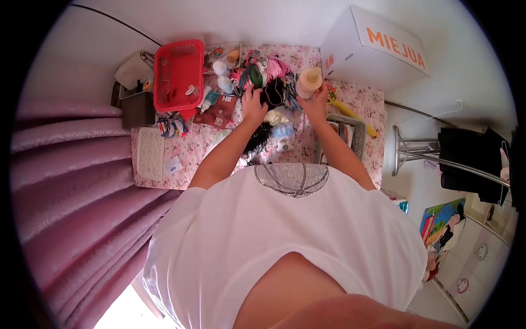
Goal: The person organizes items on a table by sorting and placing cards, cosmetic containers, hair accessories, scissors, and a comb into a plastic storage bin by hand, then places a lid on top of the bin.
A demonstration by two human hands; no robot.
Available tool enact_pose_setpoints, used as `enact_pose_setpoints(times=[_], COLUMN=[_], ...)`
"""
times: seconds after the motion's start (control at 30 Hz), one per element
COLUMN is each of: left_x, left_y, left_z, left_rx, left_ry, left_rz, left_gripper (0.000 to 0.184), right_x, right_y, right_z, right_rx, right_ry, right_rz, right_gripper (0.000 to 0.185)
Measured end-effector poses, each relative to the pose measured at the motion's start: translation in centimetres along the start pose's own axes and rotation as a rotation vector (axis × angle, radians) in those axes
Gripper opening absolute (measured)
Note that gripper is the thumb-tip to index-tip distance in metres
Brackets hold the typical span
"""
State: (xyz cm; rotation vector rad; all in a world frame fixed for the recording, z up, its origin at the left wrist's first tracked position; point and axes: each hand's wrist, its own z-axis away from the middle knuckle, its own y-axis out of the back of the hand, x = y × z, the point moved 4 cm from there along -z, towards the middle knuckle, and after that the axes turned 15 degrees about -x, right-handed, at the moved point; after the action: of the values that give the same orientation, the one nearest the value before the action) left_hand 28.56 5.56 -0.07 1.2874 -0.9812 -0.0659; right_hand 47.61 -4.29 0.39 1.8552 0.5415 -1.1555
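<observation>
My right hand (315,106) is wrapped round the lower part of a pale bottle (307,86) with a yellowish top, at the back right of the table. The bottle stands upright or nearly so. My left hand (254,104) lies with its fingers apart at the front edge of a heap of yarn (268,68) in pink, green and white. Its fingertips reach a black bundle (274,92) at the front of that heap; whether they press on it I cannot tell. Between my forearms are a cream-coloured bundle (278,116) and a blue-and-white packet (282,130).
A red basket (157,82) stands at the back left, near white bottles (224,83) and a brown packet (217,112). A grey basket (359,137) and a yellow roll (353,115) lie right, before a large white box (356,55). A white woven tray (150,153) lies front left.
</observation>
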Motion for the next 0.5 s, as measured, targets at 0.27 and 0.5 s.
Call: enact_pose_setpoints(times=[0.27, 0.5], left_x=[-5.6, -2.6], left_y=[-2.7, -1.8], left_z=[-3.8, -4.3], left_rx=[-0.258, -0.338], left_ry=[0.310, 0.435], left_rz=[0.009, -0.211], left_gripper=[0.072, 0.054], right_x=[3.6, 1.3], right_y=[-1.2, -0.7], right_z=[-1.8, -1.9], right_rx=[-0.088, -0.171], right_ry=[-0.103, -0.175], right_rz=[-0.261, -0.263], right_gripper=[0.072, 0.066])
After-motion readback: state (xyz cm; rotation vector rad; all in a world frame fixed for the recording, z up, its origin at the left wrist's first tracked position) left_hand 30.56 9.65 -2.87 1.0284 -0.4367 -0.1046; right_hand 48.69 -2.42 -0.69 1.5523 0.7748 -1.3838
